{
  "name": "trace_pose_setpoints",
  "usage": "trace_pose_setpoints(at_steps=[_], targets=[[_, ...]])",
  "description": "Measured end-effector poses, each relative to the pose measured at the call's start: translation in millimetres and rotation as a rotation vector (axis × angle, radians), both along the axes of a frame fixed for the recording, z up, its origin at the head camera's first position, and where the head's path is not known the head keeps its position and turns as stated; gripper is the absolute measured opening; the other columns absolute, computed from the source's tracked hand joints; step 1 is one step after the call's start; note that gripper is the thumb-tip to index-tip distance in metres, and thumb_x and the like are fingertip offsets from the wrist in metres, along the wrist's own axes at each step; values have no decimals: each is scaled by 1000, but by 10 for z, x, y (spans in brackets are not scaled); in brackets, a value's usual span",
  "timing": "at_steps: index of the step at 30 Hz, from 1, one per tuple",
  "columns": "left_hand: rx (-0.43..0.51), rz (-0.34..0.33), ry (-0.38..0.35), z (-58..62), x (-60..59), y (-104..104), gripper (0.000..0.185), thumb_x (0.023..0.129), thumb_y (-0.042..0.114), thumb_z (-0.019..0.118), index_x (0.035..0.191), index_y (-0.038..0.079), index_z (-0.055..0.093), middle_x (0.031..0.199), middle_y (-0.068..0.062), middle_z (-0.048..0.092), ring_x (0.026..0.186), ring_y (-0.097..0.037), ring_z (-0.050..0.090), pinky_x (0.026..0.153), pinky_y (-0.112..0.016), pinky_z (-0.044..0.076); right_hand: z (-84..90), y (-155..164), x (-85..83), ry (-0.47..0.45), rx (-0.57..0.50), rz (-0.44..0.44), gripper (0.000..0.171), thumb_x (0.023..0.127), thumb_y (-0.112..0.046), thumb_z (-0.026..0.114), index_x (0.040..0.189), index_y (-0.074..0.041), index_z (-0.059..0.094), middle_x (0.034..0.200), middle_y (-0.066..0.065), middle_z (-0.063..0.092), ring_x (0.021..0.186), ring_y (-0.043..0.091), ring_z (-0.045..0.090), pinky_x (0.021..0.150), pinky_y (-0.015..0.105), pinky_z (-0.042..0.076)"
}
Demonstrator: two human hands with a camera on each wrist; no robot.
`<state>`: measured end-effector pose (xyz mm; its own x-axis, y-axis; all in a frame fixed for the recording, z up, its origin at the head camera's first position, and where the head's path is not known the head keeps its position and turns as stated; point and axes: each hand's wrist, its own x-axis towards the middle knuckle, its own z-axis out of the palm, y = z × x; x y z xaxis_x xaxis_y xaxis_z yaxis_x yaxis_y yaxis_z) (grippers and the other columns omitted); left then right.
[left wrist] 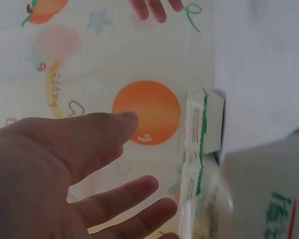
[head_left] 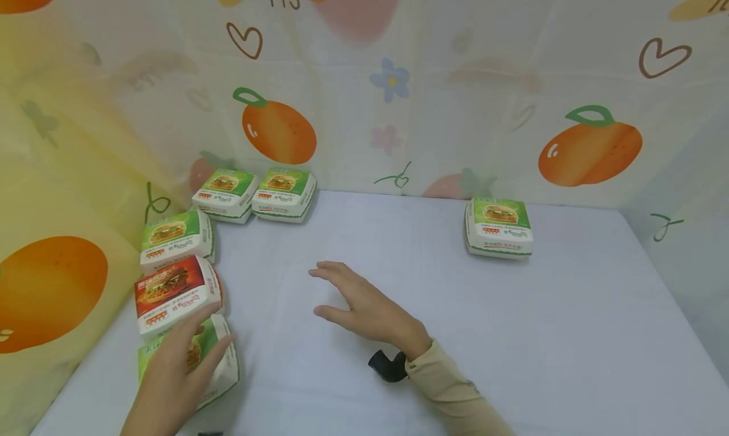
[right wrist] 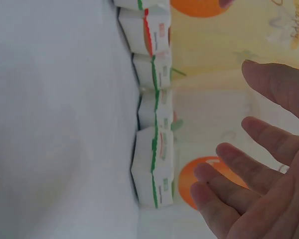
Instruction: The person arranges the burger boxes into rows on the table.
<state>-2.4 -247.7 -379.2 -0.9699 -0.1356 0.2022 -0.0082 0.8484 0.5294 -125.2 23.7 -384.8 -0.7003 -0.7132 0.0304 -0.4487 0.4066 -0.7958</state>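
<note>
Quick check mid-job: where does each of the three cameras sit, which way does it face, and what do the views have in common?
Head: worn high, facing forward and down on the white table; shows left hand on the nearest green-and-white burger box, open right hand.
Left wrist: faces past the left hand to the fruit-printed backdrop.
Right wrist: faces past the right hand along the table.
Shared: both wrist views catch the backdrop and burger boxes.

Light is bright, soft and even, with only faint shadows under the burger boxes beside the white table (head_left: 512, 335). The head view is sharp at centre, bending slightly toward its edges. The left wrist view is washed out, and the box (left wrist: 269, 194) nearest its lens is blurred. The right wrist view is pale and soft, with the fingers (right wrist: 269, 164) slightly out of focus.
</note>
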Motion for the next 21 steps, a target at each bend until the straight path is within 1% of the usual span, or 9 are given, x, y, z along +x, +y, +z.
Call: trace_pose_setpoints(at_steps=[2,3,5,7,10,15,17,18,21], targets=[[-11,12,1,-37,34,-53,57,88,15,76,140,12,52,134,-17,58,113,-32,55,95,-19,41,-11,-57,21,4,9,19,58,99,-31,60,152,-20,38,161,-1,32,148,16,33,119,40,34],[-16,18,-9,-51,49,-75,57,88,13,75,140,11,51,134,-19,57,112,-33,54,96,-29,44,-15,-85,34,8,14,29,58,99,-31,60,152,-21,39,161,-2,32,148,16,33,119,39,34],[-18,25,-29,-77,79,-117,57,89,11,73,141,9,49,134,-21,56,113,-37,53,97,-48,46,-31,-143,60,13,22,51,57,100,-32,59,152,-21,39,161,-2,32,148,15,33,119,38,34],[-24,40,-68,-89,104,-146,59,90,10,72,143,8,47,134,-24,53,116,-40,50,91,-65,43,-48,-205,88,21,33,74,57,100,-34,59,152,-21,39,161,-1,32,148,15,34,119,37,35],[-39,51,-89,-119,135,-208,62,89,8,72,145,7,45,133,-26,52,114,-42,49,91,-66,41,-70,-304,131,23,42,112,56,101,-35,57,152,-21,38,160,-2,32,148,14,33,119,34,34],[-68,107,-250,-107,131,-305,65,94,23,68,148,5,38,135,-33,44,112,-49,44,90,-68,38,-116,-490,199,35,62,180,57,101,-38,57,152,-22,38,160,-1,33,148,11,33,118,30,34],[-83,135,-343,-83,125,-327,69,96,33,65,151,5,34,138,-35,38,114,-52,40,92,-71,36,-136,-571,224,38,76,206,58,100,-39,57,152,-22,38,160,-1,33,147,11,33,117,29,35],[-90,147,-364,-80,127,-334,70,96,36,64,151,6,33,139,-36,36,114,-53,39,91,-72,35,-145,-609,238,35,83,214,58,100,-40,57,152,-23,38,160,-2,33,147,10,33,117,28,36],[-111,187,-391,-82,142,-354,73,95,41,64,150,5,33,142,-37,33,117,-58,36,94,-75,32,-173,-711,282,31,104,236,59,99,-41,58,152,-25,37,160,-4,33,147,8,33,116,27,36]])
